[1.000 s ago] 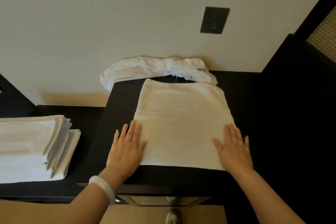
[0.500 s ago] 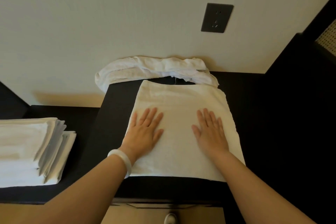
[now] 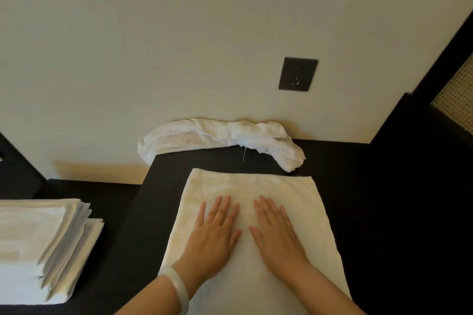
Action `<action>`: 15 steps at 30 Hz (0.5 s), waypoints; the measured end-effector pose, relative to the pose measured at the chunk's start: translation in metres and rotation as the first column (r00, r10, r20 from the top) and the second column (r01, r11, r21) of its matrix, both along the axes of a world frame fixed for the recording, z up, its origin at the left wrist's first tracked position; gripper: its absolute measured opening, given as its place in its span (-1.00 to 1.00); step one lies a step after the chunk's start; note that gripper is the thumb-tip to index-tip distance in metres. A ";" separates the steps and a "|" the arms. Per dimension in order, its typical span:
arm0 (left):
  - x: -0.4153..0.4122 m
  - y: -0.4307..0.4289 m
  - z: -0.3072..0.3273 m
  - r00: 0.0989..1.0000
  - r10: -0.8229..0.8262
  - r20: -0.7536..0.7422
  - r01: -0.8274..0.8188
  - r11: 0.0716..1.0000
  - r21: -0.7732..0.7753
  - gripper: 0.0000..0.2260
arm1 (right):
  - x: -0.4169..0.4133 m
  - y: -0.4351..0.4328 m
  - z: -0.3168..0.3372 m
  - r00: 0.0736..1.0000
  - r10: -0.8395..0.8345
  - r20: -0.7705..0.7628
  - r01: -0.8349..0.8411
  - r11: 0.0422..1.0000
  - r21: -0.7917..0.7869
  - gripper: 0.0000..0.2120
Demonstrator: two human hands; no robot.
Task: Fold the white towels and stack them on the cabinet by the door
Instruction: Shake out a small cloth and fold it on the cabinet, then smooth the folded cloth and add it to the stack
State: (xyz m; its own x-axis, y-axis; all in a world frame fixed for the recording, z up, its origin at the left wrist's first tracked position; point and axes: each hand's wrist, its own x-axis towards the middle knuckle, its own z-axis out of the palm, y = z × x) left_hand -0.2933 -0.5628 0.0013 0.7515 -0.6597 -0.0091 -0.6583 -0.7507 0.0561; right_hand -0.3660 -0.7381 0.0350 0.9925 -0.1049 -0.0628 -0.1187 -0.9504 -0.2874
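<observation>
White towel (image 3: 307,215) lies flat on the dark cabinet (image 3: 151,217). Left grip (image 3: 212,235) and right grip (image 3: 277,235) press on it side by side, fingers straight, holding nothing. Best to sweep outward from the middle, flattening creases, before squaring the edges for the next fold.

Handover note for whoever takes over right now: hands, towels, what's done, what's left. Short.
Left hand: open, palm flat on the flat white towel on the black cabinet top.
Right hand: open, flat on the same towel, beside the left.
Done: stack of folded white towels on the lower black surface at left.
Left: finish the flat towel and stack it, then fold the bunched white towel lying against the wall. No door is in view, so I cannot tell whether the stack is on the right cabinet.
</observation>
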 end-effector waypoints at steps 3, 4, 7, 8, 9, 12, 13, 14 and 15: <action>0.013 -0.018 -0.003 0.998 0.008 -0.064 -0.006 1.000 0.029 -0.49 | 0.030 0.002 -0.011 0.995 0.075 -0.061 -0.076 0.997 -0.003 -0.13; 0.019 -0.018 -0.005 0.998 0.006 -0.068 -0.004 0.999 0.034 -0.50 | 0.037 -0.004 -0.016 0.994 0.086 -0.060 -0.088 0.996 -0.034 -0.15; 0.045 -0.006 -0.012 0.999 0.034 -0.034 -0.033 0.998 0.051 -0.48 | 0.047 -0.035 -0.024 0.999 -0.001 -0.032 -0.002 0.997 -0.083 -0.31; 0.057 0.000 -0.013 0.997 0.072 -0.039 -0.070 0.996 0.058 -0.47 | 0.049 -0.049 -0.028 0.999 -0.047 0.021 0.049 0.994 -0.099 -0.27; 0.069 0.006 -0.012 0.992 0.117 -0.045 -0.115 0.992 0.049 -0.45 | 0.051 -0.063 -0.030 0.995 -0.099 0.013 0.100 0.993 -0.069 -0.24; 0.099 0.021 -0.004 0.974 0.215 -0.069 -0.218 0.975 -0.037 -0.37 | 0.061 -0.098 -0.025 0.975 -0.220 -0.030 0.214 0.968 -0.129 -0.32; 0.104 0.019 0.000 0.965 0.243 -0.096 -0.249 0.967 -0.052 -0.34 | 0.065 -0.103 -0.024 0.967 -0.249 -0.047 0.241 0.961 -0.139 -0.34; 0.106 0.014 0.004 0.961 0.265 -0.072 -0.270 0.961 -0.063 -0.31 | 0.069 -0.104 -0.023 0.963 -0.266 -0.049 0.257 0.955 -0.148 -0.35; 0.106 0.005 0.009 0.966 0.258 -0.002 -0.258 0.965 -0.045 -0.31 | 0.074 -0.101 -0.023 0.964 -0.267 0.010 0.265 0.949 -0.170 -0.36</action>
